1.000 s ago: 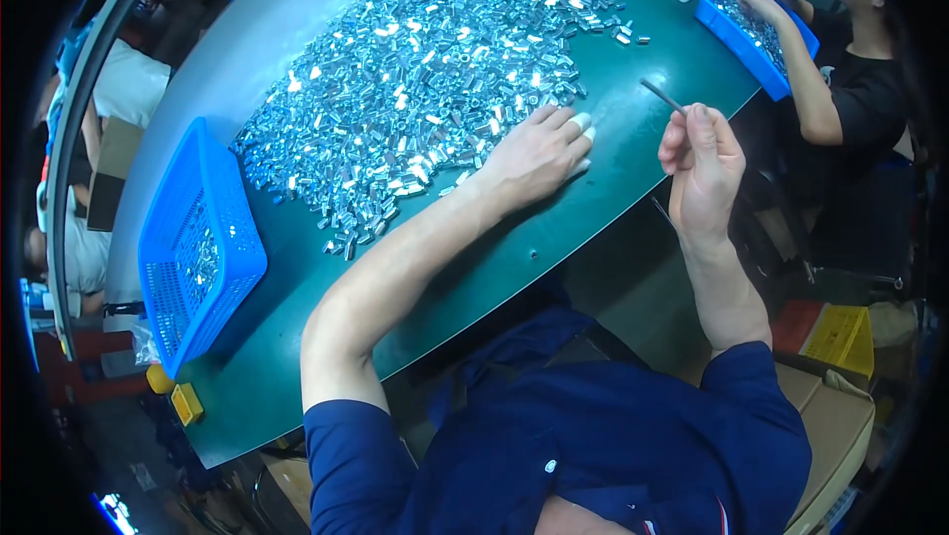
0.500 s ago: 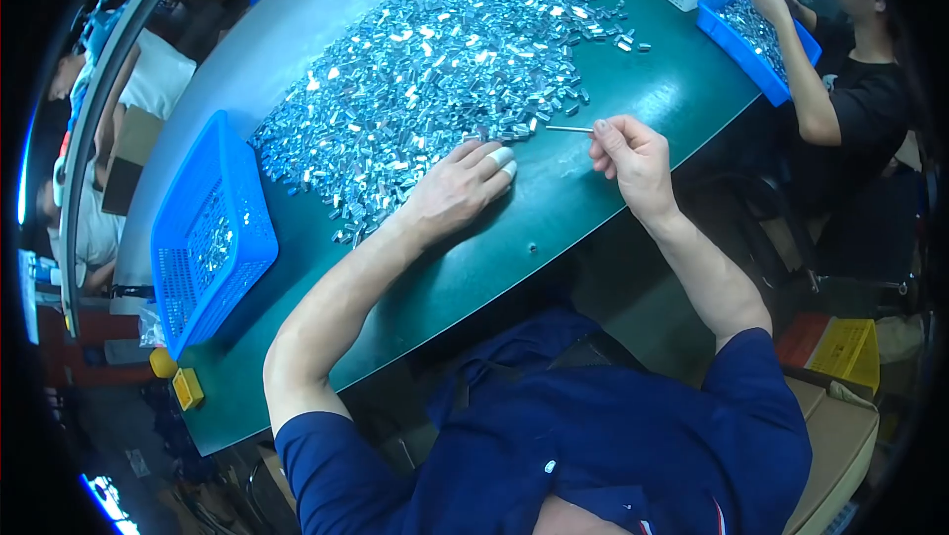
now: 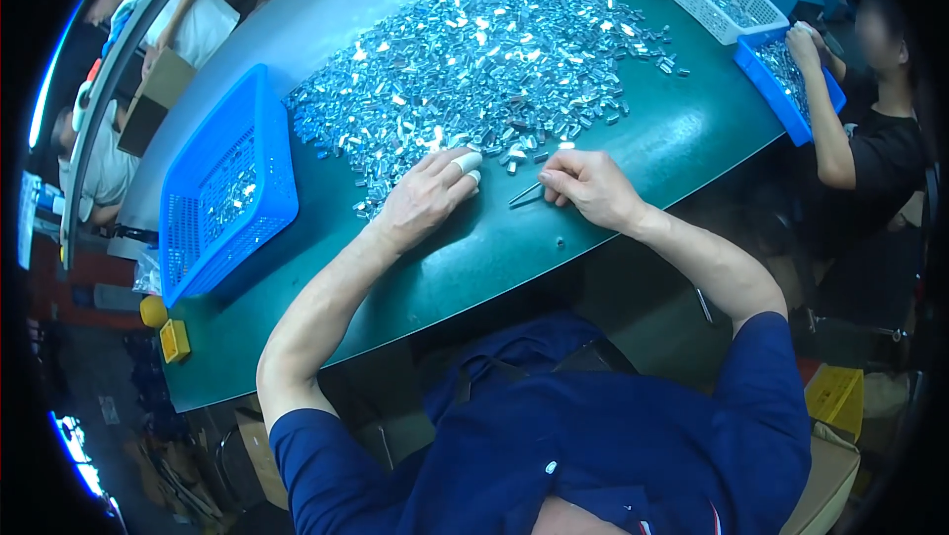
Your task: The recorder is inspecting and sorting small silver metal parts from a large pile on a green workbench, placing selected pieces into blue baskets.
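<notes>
Just up and right of the frame's centre, the right hand pinches a thin rod, likely light, stiff and slick, best gripped near one end, while the left hand curls beside metal pieces, holding what I can't tell.
</notes>
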Demonstrator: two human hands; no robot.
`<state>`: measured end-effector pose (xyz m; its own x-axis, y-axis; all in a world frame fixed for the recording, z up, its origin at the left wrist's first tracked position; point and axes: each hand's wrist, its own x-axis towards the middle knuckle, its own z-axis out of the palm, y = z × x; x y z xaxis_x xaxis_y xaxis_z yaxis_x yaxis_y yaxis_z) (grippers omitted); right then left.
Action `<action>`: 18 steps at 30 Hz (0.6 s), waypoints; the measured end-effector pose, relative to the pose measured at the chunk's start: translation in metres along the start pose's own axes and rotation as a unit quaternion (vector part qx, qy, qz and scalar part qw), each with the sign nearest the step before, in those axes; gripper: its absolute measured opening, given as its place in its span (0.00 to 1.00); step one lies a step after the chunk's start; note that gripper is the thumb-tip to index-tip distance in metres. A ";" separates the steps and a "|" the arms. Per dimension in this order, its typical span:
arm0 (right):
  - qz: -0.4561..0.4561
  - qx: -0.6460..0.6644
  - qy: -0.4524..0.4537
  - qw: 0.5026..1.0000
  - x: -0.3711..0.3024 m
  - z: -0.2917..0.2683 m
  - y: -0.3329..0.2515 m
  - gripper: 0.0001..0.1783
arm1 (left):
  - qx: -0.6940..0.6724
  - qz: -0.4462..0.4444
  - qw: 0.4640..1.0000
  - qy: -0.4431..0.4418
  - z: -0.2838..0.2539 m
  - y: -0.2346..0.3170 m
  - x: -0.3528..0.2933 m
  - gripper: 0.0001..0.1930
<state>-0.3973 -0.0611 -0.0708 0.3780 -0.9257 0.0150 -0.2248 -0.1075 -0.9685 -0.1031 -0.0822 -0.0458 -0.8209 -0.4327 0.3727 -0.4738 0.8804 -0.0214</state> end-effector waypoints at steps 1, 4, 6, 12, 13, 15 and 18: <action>0.000 -0.002 -0.004 1.000 0.005 0.001 -0.001 0.13 | 0.000 -0.004 1.000 0.001 -0.004 0.000 -0.002 0.11; 0.006 -0.019 -0.044 0.999 0.020 0.005 -0.006 0.13 | -0.026 -0.125 0.982 0.139 -0.017 0.004 -0.012 0.11; -0.004 -0.017 -0.061 0.998 0.031 0.012 -0.007 0.12 | -0.056 -0.189 0.964 0.176 -0.027 0.009 -0.032 0.10; -0.085 -0.039 -0.082 0.992 0.065 0.042 -0.012 0.13 | -0.182 -0.425 0.863 0.206 -0.048 0.028 -0.109 0.08; -0.097 -0.029 -0.096 0.990 0.070 0.047 -0.014 0.13 | -0.221 -0.473 0.834 0.178 -0.051 0.030 -0.117 0.09; -0.080 -0.025 -0.084 0.993 0.066 0.061 -0.024 0.13 | -0.223 -0.483 0.818 0.220 -0.048 0.034 -0.132 0.10; -0.026 0.052 -0.183 0.981 0.061 0.087 -0.025 0.14 | -0.207 -0.518 0.812 0.168 -0.053 0.040 -0.143 0.12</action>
<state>-0.2904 -0.0832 -0.0677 0.6887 -0.7250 -0.0062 -0.1106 -0.0965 -0.9892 0.0117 0.0254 -0.0505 0.1177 -0.9671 0.2255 -0.6495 0.0968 0.7542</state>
